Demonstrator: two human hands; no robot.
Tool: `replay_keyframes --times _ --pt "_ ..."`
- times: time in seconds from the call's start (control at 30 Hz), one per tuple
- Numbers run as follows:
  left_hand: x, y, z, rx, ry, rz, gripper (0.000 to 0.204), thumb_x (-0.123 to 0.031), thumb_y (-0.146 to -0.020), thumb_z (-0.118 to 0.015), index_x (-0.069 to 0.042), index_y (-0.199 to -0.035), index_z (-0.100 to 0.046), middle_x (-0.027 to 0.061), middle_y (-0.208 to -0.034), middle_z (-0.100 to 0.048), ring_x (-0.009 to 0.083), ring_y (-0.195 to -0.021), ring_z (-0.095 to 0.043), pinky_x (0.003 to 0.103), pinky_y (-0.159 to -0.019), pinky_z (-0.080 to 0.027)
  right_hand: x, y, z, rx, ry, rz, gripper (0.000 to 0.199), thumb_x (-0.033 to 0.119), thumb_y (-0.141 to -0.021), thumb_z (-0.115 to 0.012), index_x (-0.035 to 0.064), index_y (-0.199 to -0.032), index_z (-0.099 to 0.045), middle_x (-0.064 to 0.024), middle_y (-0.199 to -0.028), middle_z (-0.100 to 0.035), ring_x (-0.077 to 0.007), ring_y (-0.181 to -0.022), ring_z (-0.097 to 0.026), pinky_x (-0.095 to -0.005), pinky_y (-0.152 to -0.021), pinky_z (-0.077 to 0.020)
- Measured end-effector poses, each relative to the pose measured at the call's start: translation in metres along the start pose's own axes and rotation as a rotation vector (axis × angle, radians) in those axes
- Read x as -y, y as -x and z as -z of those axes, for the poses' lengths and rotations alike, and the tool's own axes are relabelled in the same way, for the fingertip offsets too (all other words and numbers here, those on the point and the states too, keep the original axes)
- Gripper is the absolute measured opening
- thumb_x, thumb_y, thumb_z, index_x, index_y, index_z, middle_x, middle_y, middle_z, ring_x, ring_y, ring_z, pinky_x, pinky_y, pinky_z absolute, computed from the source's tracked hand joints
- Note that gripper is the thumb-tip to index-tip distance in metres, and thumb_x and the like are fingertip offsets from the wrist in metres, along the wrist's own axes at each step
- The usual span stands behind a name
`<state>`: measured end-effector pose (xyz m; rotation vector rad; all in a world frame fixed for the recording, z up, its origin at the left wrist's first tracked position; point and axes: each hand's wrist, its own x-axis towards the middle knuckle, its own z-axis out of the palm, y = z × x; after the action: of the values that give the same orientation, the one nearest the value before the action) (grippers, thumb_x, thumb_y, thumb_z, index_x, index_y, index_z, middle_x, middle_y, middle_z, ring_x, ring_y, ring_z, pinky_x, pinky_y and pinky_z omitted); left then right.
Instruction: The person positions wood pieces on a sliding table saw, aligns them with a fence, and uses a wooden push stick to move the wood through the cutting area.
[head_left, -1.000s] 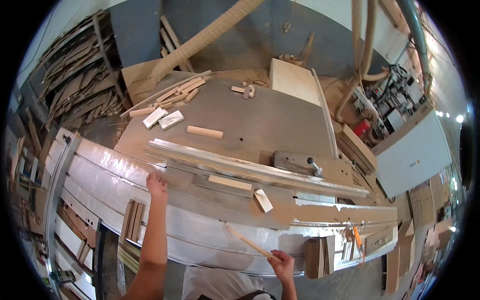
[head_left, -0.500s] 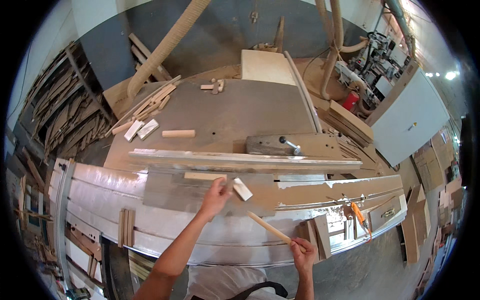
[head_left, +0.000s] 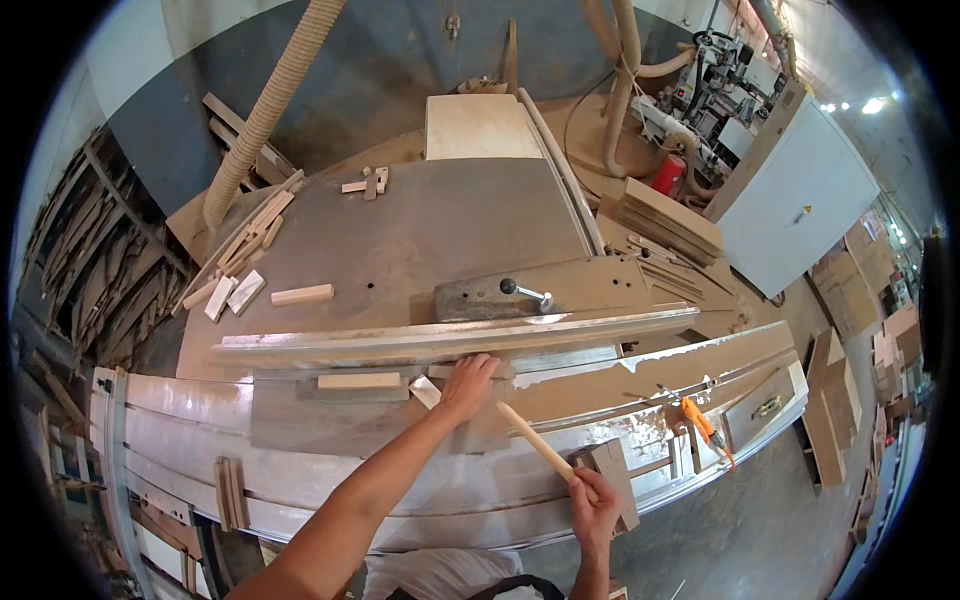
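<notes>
My right hand (head_left: 595, 508) is closed around the lower end of a slim wooden stick (head_left: 538, 438), which slants up and left over the metal sliding table (head_left: 400, 490). My left hand (head_left: 470, 388) reaches across the table to the long metal fence (head_left: 450, 340). Its back faces up and its fingertips are hidden, so I cannot tell whether it grips anything. Beside that hand lies a white-faced wooden block (head_left: 425, 391), partly behind it. A pale wood strip (head_left: 358, 381) rests left of the block, along the fence.
Beyond the fence, a wooden piece (head_left: 302, 295), two white-faced blocks (head_left: 246, 291) and several offcuts (head_left: 255, 235) lie on the grey tabletop (head_left: 400, 220). A black-knobbed clamp lever (head_left: 525, 294) stands there too. Stacked blocks (head_left: 612, 480) and an orange tool (head_left: 700, 422) sit at the right.
My left hand has moved right, past the white-faced block, to near the fence. My right hand keeps hold of the stick. The whole view has shifted.
</notes>
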<state>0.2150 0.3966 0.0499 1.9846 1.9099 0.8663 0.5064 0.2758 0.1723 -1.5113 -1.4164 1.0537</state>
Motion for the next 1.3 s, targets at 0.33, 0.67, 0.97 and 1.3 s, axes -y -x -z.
replay_keyframes --times 0.33,0.67,0.97,1.3 --pt "0.078 0.226 0.094 -0.654 -0.120 0.489 0.047 -0.007 -0.083 -0.067 -0.002 -0.128 -0.057 0.0193 -0.121 -0.060 0.0382 -0.119 -0.054 0.047 -0.105 -0.040 -0.021 -0.046 -0.087 0.035 0.068 0.309 0.017 0.007 -0.089 -0.071 -0.0027 -0.102 -0.072 -0.0180 -0.085 -0.071 -0.0269 -0.077 -0.070 -0.0344 -0.072 -0.0543" --pt "0.086 0.359 0.127 -0.743 -0.378 0.947 0.044 -0.016 -0.085 -0.068 -0.003 -0.126 -0.054 0.0176 -0.130 -0.055 0.0378 -0.125 -0.047 0.049 -0.108 -0.033 0.014 -0.074 -0.061 0.048 0.119 0.197 0.017 0.010 -0.089 -0.071 -0.0050 -0.097 -0.075 -0.0152 -0.085 -0.076 -0.0176 -0.080 -0.070 -0.0302 -0.077 -0.0546" --pt "0.084 0.353 0.133 -0.650 -0.394 1.033 0.048 -0.030 -0.087 -0.067 -0.006 -0.127 -0.055 0.0138 -0.139 -0.051 0.0347 -0.132 -0.043 0.050 -0.112 -0.028 0.071 -0.134 -0.059 0.202 0.339 0.439 0.022 0.015 -0.084 -0.069 -0.0024 -0.095 -0.076 -0.0134 -0.078 -0.074 -0.0170 -0.072 -0.069 -0.0305 -0.071 -0.0540" --pt "0.082 0.352 0.137 -0.632 -0.392 1.072 0.049 -0.031 -0.087 -0.067 -0.006 -0.127 -0.055 0.0129 -0.139 -0.051 0.0343 -0.134 -0.042 0.053 -0.113 -0.026 0.077 -0.143 -0.066 0.252 0.286 0.457 0.019 0.012 -0.084 -0.068 -0.0038 -0.091 -0.075 -0.0124 -0.078 -0.074 -0.0153 -0.069 -0.069 -0.0281 -0.067 -0.0540"
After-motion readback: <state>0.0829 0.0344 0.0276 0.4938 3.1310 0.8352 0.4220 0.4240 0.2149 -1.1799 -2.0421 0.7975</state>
